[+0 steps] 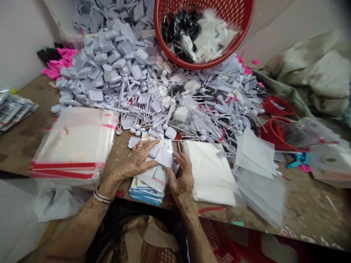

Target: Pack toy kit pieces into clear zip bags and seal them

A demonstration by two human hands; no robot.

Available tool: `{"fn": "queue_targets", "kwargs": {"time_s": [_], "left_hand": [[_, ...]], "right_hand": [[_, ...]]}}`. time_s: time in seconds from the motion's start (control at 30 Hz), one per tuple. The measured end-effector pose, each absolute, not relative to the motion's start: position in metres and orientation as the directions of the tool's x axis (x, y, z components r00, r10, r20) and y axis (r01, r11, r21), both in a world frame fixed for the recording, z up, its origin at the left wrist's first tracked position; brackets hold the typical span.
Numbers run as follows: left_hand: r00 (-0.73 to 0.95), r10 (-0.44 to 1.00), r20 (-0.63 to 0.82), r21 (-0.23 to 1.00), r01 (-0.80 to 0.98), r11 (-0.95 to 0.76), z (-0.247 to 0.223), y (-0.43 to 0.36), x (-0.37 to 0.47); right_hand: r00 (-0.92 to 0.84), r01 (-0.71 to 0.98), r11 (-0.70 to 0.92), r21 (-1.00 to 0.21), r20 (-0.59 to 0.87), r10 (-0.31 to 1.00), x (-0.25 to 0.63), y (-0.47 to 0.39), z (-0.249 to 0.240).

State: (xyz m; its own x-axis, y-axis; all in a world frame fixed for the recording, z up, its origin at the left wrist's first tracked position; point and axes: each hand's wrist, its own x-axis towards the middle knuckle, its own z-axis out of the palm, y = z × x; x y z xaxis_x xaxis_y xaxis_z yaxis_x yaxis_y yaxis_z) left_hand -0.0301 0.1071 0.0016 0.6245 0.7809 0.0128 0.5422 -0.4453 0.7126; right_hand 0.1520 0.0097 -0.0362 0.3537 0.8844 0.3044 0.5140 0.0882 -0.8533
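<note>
Fingers of the left hand (141, 159) stretched out, thumb apart, laid over a clear packet (157, 182); fingers of the right hand (182, 179) curled at the right edge of a folded white piece (166, 158), cannot tell whether pinching it or only touching. Seen in the head view, with clock hours counted from between the hands: at centre, the thin, smooth white piece atop the glossy packet; just beneath and toward seven o'clock, a squared stack of blue-edged printed cards (146, 194). Around the left wrist, slim metallic bangles (102, 196). Between nine and ten, flat, shiny clear bags (72, 146) banded with red strips. At eleven, a tumbled heap of pale, rigid plastic trays (117, 67), rectangular, some with ribbed faces. Toward one and two, a tangle of thin-handled white scoops (203, 138) with rounded bowls. At one, farther off, a round red basket (203, 67) pierced with holes, full of crinkled black and white packets (215, 36). At three, a neat pile of soft-looking white sheets (210, 171), and beyond, fanned translucent sheets (255, 153). At two, far out, a creased greenish sack (312, 73). Underneath, a worn, scuffed brown table (315, 208).
</note>
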Motion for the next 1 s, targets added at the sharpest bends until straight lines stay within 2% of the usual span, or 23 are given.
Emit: {"fn": "queue_targets", "kwargs": {"time_s": [0.07,0.17,0.23,0.37,0.47,0.6,0.73,0.83,0.9,1.0], "left_hand": [[0.633,0.774,0.018,0.717,0.531,-0.451,0.002,0.108,-0.031],[0.652,0.758,0.029,0.726,0.508,-0.464,0.004,0.111,-0.033],[0.672,0.74,0.033,0.713,0.503,-0.488,0.006,0.113,-0.034],[0.7,0.714,0.015,0.582,0.574,-0.575,0.006,0.118,-0.03],[0.688,0.725,0.019,0.471,0.634,-0.614,0.004,0.121,-0.025],[0.687,0.727,0.013,0.427,0.653,-0.625,0.003,0.122,-0.021],[0.671,0.741,0.018,0.363,0.686,-0.63,0.001,0.12,-0.018],[0.66,0.751,0.029,0.324,0.704,-0.632,-0.002,0.12,-0.016],[0.663,0.749,0.018,0.309,0.708,-0.635,-0.003,0.121,-0.015],[0.664,0.748,-0.012,0.291,0.717,-0.633,-0.001,0.122,-0.012]], "right_hand": [[0.378,0.541,0.091,-0.836,0.338,0.862,0.151,0.01,-0.038],[0.362,0.447,0.079,-0.891,0.261,0.895,0.15,0.01,-0.039],[0.335,0.443,0.084,-0.893,0.251,0.908,0.151,0.011,-0.039],[0.324,0.532,0.117,-0.839,0.329,0.887,0.15,0.015,-0.039],[0.321,0.544,0.088,-0.834,0.304,0.897,0.148,0.018,-0.039],[0.32,0.547,0.087,-0.833,0.304,0.897,0.147,0.016,-0.036],[0.262,0.688,0.102,-0.719,0.376,0.889,0.15,-0.001,-0.021],[0.064,0.77,0.206,-0.604,0.393,0.917,0.167,-0.021,0.003],[-0.043,0.773,0.267,-0.576,0.372,0.927,0.19,-0.03,0.024],[0.044,0.839,0.176,-0.515,0.387,0.921,0.238,-0.022,0.049]]}}
